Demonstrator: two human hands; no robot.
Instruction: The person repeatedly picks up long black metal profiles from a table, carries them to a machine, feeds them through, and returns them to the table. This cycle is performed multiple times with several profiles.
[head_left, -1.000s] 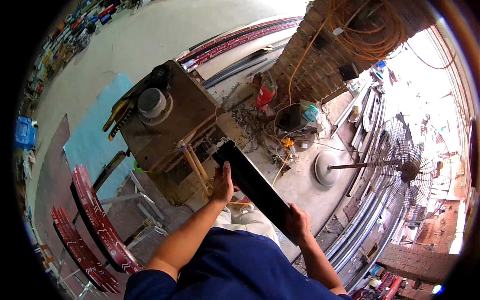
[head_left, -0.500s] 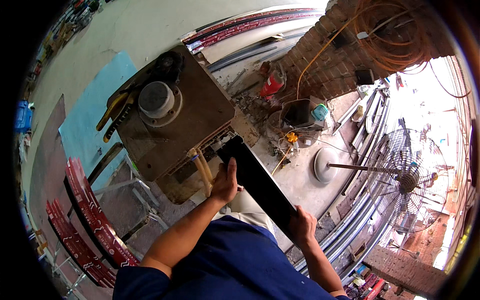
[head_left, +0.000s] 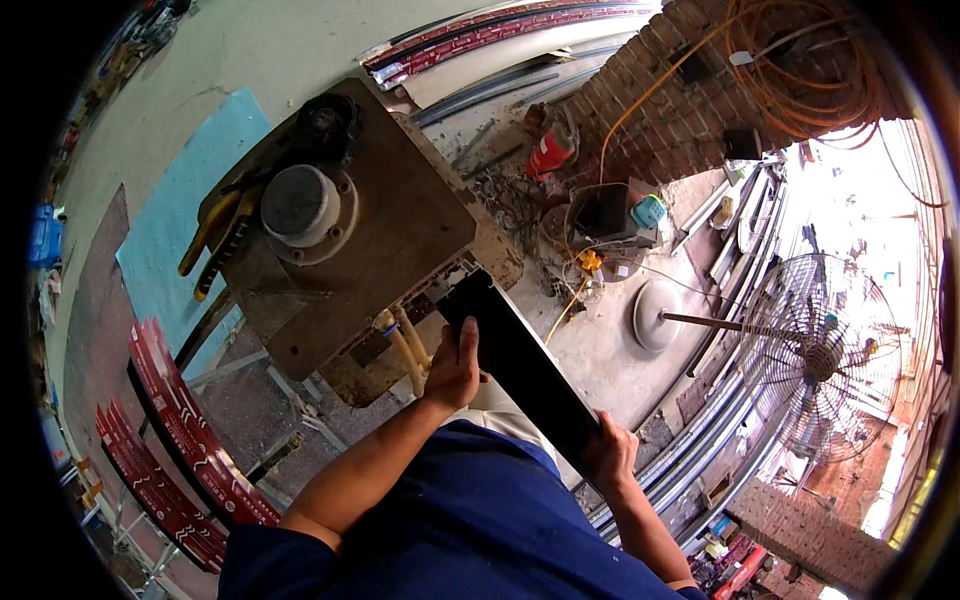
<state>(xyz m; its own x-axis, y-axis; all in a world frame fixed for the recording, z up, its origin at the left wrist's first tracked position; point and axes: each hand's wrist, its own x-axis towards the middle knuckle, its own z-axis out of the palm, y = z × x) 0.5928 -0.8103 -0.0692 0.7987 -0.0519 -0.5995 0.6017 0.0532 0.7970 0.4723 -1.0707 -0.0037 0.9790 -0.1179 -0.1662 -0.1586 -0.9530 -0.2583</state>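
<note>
A long black metal profile [head_left: 525, 378] lies slantwise in front of my body, its far end at the front edge of a brown metal machine [head_left: 400, 200]. My left hand [head_left: 456, 368] grips the profile near that far end, thumb laid along its top face. Around the near end, my right hand [head_left: 610, 450] is wrapped, close to my right side. Just left of my left hand, pale hoses [head_left: 402, 350] come down from the machine. On the machine's top sit a round grey cylinder [head_left: 300, 205] and yellow-and-black handled pliers [head_left: 222, 235].
Wrapped red profiles [head_left: 185, 440] stand at the left. To the right are a large fan [head_left: 820, 360] on a round base [head_left: 657, 315] and long metal bars [head_left: 700, 445]. A brick pillar [head_left: 640, 110] with a coiled orange hose [head_left: 815, 75] rises at the back right.
The view has shifted slightly. Both hands keep their hold on the black profile, which stays at nearly the same place against the machine.
</note>
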